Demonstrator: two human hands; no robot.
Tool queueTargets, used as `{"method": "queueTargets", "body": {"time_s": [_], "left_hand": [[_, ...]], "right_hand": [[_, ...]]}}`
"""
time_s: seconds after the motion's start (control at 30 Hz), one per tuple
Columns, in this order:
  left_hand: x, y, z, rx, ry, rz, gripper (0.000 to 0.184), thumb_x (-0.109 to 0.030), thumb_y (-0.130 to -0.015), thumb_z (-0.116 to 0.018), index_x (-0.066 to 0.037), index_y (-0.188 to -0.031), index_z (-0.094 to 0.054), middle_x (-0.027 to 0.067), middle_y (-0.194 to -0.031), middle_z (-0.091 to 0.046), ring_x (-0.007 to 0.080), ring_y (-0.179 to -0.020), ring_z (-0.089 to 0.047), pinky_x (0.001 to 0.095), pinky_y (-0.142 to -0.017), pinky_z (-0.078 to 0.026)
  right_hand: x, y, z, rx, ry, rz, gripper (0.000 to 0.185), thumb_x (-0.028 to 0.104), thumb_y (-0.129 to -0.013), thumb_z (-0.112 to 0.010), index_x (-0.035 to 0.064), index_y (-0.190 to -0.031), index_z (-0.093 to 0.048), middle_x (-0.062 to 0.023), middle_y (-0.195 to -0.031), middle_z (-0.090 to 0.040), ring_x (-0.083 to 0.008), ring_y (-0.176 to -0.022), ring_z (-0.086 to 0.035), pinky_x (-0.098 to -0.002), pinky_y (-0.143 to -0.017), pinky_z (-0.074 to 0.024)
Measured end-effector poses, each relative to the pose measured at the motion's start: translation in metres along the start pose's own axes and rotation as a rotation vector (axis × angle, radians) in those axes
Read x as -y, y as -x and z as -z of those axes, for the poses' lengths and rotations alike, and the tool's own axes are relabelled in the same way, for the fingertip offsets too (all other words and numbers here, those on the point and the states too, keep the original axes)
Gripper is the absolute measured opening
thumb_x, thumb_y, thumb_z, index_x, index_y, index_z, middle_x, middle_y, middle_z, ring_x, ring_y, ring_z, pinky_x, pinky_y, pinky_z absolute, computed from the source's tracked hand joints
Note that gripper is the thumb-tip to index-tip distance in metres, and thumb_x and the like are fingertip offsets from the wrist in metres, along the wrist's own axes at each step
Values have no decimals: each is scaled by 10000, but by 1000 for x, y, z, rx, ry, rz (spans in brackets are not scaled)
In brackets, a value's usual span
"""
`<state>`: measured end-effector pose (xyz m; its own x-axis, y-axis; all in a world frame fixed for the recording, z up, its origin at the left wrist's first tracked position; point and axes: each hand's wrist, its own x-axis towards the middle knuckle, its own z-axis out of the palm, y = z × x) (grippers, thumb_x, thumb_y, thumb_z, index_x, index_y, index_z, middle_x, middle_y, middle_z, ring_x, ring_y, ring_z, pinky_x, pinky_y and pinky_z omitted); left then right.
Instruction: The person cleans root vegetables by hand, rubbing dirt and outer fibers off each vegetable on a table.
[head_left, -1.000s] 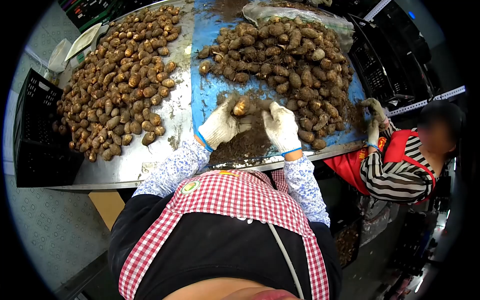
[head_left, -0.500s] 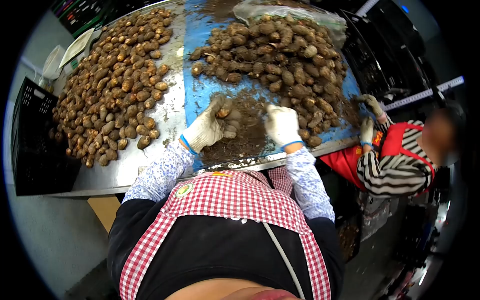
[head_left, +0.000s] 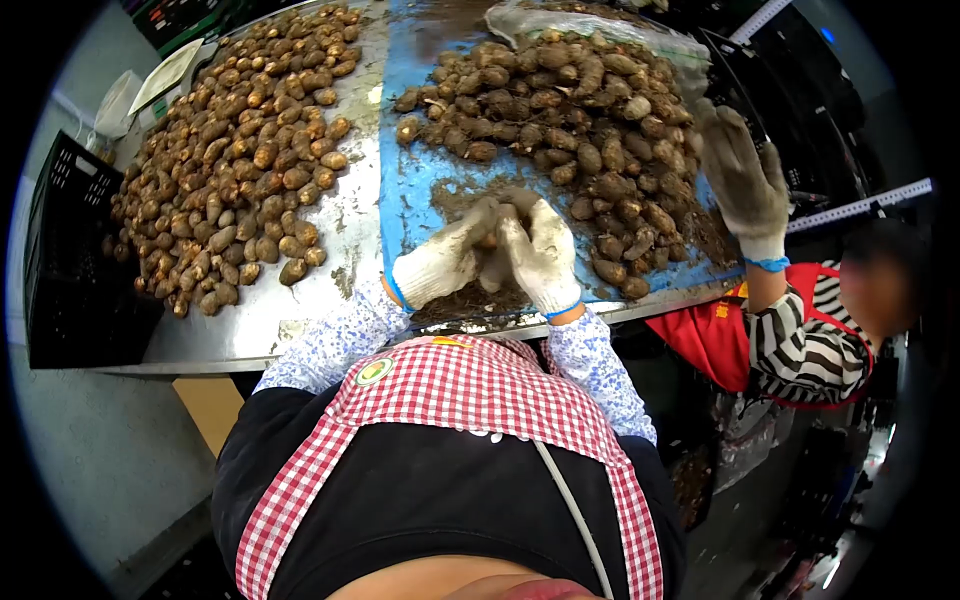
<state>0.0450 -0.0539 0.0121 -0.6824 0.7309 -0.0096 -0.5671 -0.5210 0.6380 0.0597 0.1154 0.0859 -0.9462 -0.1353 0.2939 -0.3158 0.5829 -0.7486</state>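
While the left hand (head_left: 447,258) appears curled around a tuber (head_left: 488,241), the right hand (head_left: 540,248) sits cupped against it, and I cannot tell whether its fingers are closed on anything. The tuber lies between the two gloves, mostly hidden. By my reading, the step in hand is two-handed work on a single tuber, and the next move calls for a secure grip. Toward 6 o'clock, loose dark soil (head_left: 478,305) covers part of a blue sheet (head_left: 408,190). At 1 o'clock rises a heap of dirt-coated tubers (head_left: 575,110); near 2 o'clock, beside it, a co-worker's gloved hand (head_left: 745,185) is raised. Toward 10 o'clock, a broad pile of browner tubers (head_left: 240,150) spreads over a metal tabletop (head_left: 347,215), with a black crate (head_left: 85,300) at 9.
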Motion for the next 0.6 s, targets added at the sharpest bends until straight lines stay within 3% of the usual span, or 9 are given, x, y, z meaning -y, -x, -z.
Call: {"method": "queueTargets", "body": {"time_s": [0.13,0.17,0.2,0.27,0.33,0.37,0.4,0.47,0.6], "left_hand": [[-26,16,-7,-181,-138,119,654,-586,-895,-576,-63,-1285,-517,146,-1107,-620,260,-868,-628,371,-749,-546],[-43,19,-14,-358,-257,87,560,-541,-977,-465,-60,-1262,-509,156,-1040,-633,217,-868,-618,352,-725,-553],[-62,21,-4,-478,-209,-21,669,-520,-811,-721,-87,-1284,-530,182,-1100,-616,264,-952,-612,410,-802,-555],[-106,32,55,-403,535,-282,372,-335,-857,-732,-42,-1058,-620,152,-1053,-631,254,-953,-617,406,-881,-550],[-159,46,48,-226,716,-611,319,-349,-933,-612,-39,-1010,-615,155,-973,-652,286,-939,-643,463,-924,-537],[-176,56,56,-167,521,-718,348,-388,-933,-598,-46,-996,-613,166,-970,-662,300,-931,-650,490,-900,-538],[-187,61,57,-620,337,-872,327,-376,-933,-596,-63,-1022,-627,158,-1025,-665,298,-1019,-628,505,-986,-478],[-193,57,46,-818,310,-955,310,-363,-921,-618,-84,-1053,-646,146,-1116,-649,276,-1158,-559,525,-1062,-391],[-151,26,50,-765,-262,-630,431,-342,-838,-731,-109,-1191,-645,89,-1188,-649,216,-1159,-540,489,-1055,-384]], "right_hand": [[-66,-12,9,31,668,44,137,191,-881,-643,56,-870,-660,-116,-780,-690,-217,-684,-671,-341,-623,-559],[-89,-12,18,-104,680,130,140,197,-871,-644,89,-781,-634,-87,-741,-679,-189,-631,-654,-316,-564,-551],[-107,-16,33,-104,856,127,93,165,-859,-640,86,-816,-662,-80,-758,-688,-196,-641,-659,-326,-583,-564],[-100,-20,69,-207,1071,91,70,142,-827,-646,98,-861,-688,-89,-812,-694,-215,-703,-674,-340,-652,-571],[-118,-27,93,-191,1126,-82,181,187,-821,-659,92,-975,-674,-110,-953,-690,-268,-908,-665,-404,-802,-542],[-133,-28,100,-179,1101,-126,281,210,-821,-661,91,-1075,-649,-123,-1028,-677,-285,-972,-643,-417,-838,-525],[-140,-31,104,-170,1074,-168,384,234,-820,-662,91,-1174,-625,-136,-1103,-663,-302,-1036,-621,-429,-875,-508],[-146,-40,104,-66,943,-263,562,272,-814,-670,93,-1329,-533,-181,-1215,-613,-342,-1088,-590,-438,-897,-498],[-158,-46,77,-134,758,-166,613,271,-766,-746,57,-1298,-529,-232,-1214,-574,-413,-1063,-585,-473,-887,-498]]}}
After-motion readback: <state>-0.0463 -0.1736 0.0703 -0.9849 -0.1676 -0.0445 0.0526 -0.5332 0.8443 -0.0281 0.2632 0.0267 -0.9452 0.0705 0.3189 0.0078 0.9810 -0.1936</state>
